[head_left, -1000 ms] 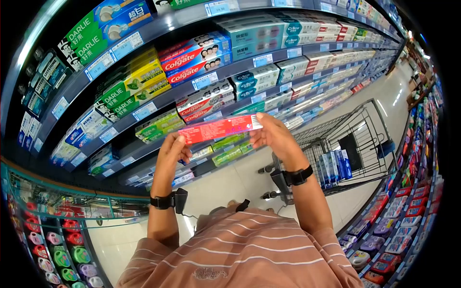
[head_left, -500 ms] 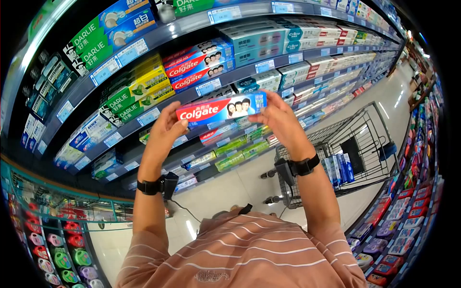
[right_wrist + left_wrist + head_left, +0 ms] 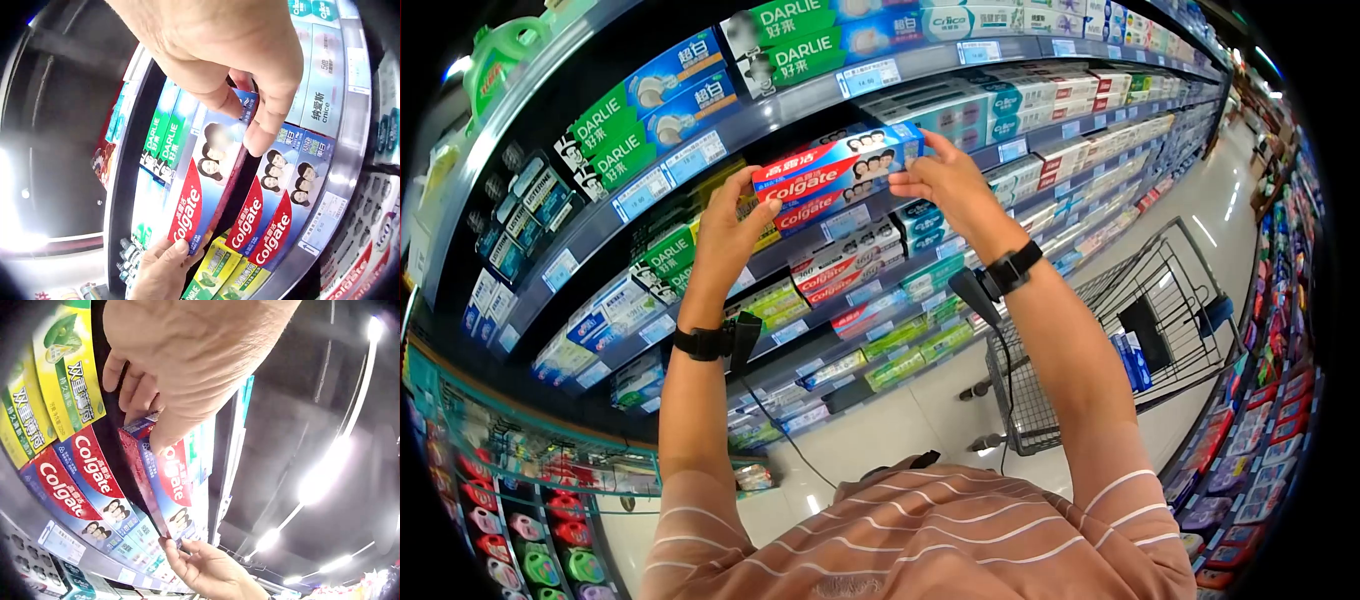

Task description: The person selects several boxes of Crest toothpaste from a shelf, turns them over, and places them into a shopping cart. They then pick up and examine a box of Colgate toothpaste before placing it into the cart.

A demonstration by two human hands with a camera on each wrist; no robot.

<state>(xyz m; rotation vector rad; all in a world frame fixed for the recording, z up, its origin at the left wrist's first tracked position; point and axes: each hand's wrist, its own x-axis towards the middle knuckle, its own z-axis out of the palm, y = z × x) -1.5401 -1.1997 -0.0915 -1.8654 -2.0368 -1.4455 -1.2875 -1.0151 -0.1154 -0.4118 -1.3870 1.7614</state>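
Both hands hold a red and blue Colgate toothpaste box (image 3: 840, 158) lengthwise, one at each end, in front of the shelf. My left hand (image 3: 728, 230) pinches its left end, thumb on the printed face in the left wrist view. Thumb and fingers of my right hand (image 3: 237, 56) grip the other end, by the printed faces. Below the held box, matching Colgate boxes (image 3: 265, 215) are stacked on the shelf; a dark gap shows between them in the wrist views. Yellow toothpaste boxes (image 3: 69, 369) stand beside that stack.
Green and blue Darlie boxes (image 3: 605, 130) fill the shelf above, with dark Listerine bottles (image 3: 530, 210) at left. A shelf edge with price labels (image 3: 870, 78) runs across. To the right is a wire shopping cart (image 3: 1040, 400) holding blue boxes (image 3: 1135, 360).
The box has turned from its red text side to its Colgate front. Both hands have then carried it forward and up to the shelf, over the matching stack.
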